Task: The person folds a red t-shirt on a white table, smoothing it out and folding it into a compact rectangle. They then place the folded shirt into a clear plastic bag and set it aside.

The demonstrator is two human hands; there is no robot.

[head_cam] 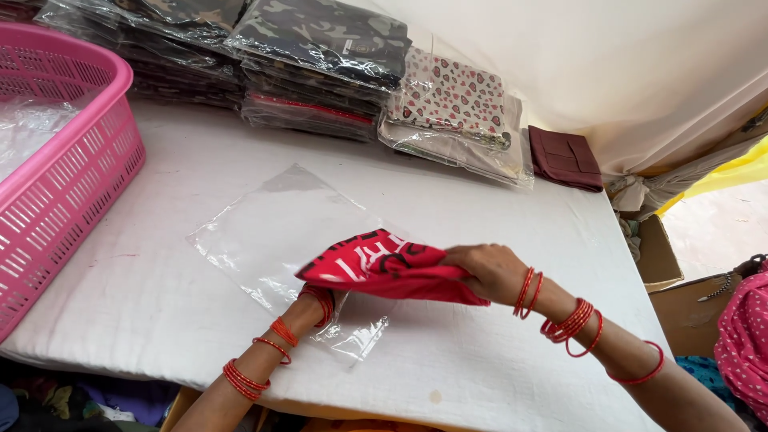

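Observation:
A folded red garment point(384, 268) with black and white print is held just above a clear plastic bag point(272, 224) lying flat on the white table point(144, 280). My right hand point(488, 270) grips the garment's right end from above. My left hand point(320, 300) is under the garment's left end, mostly hidden by the cloth, with only the wrist and red bangles showing. Both forearms wear red bangles.
A pink plastic basket point(72, 184) with clear bags inside stands at the left. Stacks of bagged garments point(320, 72) line the back, with a heart-print pack point(452, 104) and a maroon folded cloth point(566, 158) beside them. Cardboard boxes point(672, 272) stand past the table's right edge.

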